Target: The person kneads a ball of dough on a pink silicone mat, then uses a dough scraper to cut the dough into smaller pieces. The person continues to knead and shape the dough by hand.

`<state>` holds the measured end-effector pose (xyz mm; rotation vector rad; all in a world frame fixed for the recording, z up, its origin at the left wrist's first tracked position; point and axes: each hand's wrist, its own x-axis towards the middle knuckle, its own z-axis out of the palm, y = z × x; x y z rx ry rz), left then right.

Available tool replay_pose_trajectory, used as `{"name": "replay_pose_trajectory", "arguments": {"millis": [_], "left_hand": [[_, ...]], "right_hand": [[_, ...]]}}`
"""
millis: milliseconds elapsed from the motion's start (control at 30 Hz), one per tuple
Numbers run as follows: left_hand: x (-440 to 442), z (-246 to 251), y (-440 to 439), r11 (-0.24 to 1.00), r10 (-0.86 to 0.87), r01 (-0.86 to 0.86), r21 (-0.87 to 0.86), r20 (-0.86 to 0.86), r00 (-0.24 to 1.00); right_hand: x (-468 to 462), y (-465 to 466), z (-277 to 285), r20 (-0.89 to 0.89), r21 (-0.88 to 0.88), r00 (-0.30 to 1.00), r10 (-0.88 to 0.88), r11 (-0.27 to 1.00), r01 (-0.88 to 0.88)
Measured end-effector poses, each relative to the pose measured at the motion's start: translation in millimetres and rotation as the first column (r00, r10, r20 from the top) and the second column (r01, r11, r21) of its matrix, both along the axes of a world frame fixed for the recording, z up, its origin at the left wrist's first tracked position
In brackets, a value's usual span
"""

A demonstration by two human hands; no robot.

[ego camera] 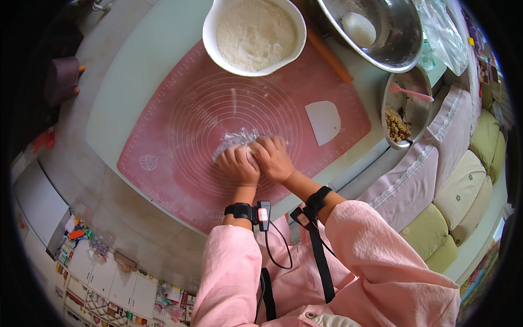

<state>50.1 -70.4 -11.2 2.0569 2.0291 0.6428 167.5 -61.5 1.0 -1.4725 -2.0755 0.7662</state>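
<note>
Both my hands press together on a pale lump of dough (248,150), mostly hidden under my fingers, near the centre of a pink silicone baking mat (163,122). My left hand (239,165) curls over its left part. Against it on the right, my right hand (273,158) has its fingers bent over the lump. White flour (235,138) is spread just beyond my fingertips. A white plastic dough scraper (324,122) lies on the mat to the right. Beyond my hands stands a white bowl of flour (256,34).
A wooden rolling pin (330,55) lies at the mat's far right. Behind it a steel basin (390,32) holds a smooth ball of dough (358,29). A smaller steel bowl (425,116) has crumbly brown filling and a pink spatula (414,94). A sofa (408,180) flanks the table.
</note>
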Motion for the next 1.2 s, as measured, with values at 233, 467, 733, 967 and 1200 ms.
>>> {"name": "replay_pose_trajectory", "arguments": {"millis": [233, 467, 733, 967, 1200], "left_hand": [[-2, 2, 37, 0.996, 0.061, -0.058, -0.074, 0.029, 0.998], [-10, 50, 3, 0.932, 0.117, -0.006, -0.363, 0.286, 0.951], [2, 27, -27, 0.996, -0.076, 0.080, -0.034, 0.105, 0.992], [-13, 0, -13, 0.981, -0.094, 0.096, -0.171, 0.020, 0.995], [-3, 27, 11, 0.959, 0.114, 0.003, -0.284, 0.395, 0.911]], "right_hand": [[-15, 24, 3, 0.039, -0.093, 0.990, -0.136, 0.986, 0.139], [1, -3, 29, -0.228, -0.160, 0.970, -0.085, 0.986, 0.049], [1, -21, 11, -0.133, 0.014, 0.991, 0.020, 1.000, -0.018], [-12, -17, -6, 0.005, -0.069, 0.997, -0.079, 0.994, 0.079], [3, 9, 21, -0.127, -0.124, 0.988, -0.086, 0.990, 0.070]]}}
